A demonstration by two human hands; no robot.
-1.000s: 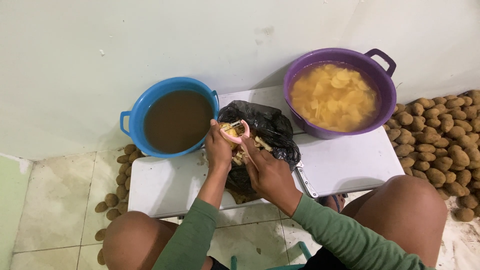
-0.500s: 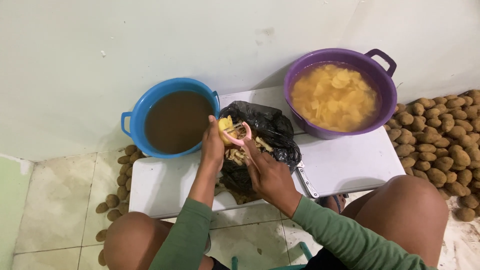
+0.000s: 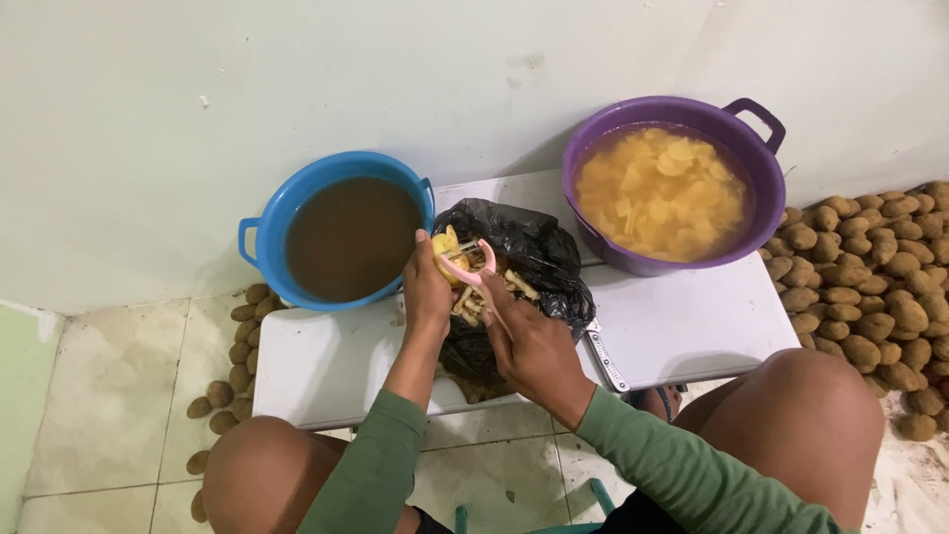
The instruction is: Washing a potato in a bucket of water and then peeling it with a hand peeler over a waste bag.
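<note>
Left hand (image 3: 427, 287) grips potato (image 3: 447, 242); right hand (image 3: 534, 341) apparently draws peeler (image 3: 470, 269).

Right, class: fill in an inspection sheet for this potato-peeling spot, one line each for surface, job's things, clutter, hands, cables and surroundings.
Surface: white low table, smudged.
Job's things: half-peeled potato; pink peeler; black bag holding peelings.
Clutter: blue tub of brown water; purple tub of peeled pieces in water.
Hands: left hand grips the potato; right hand grips the peeler against it.
Cables: nothing seen.
Surroundings: pale wall; tiled floor; unpeeled potatoes heaped right, a few left.
</note>
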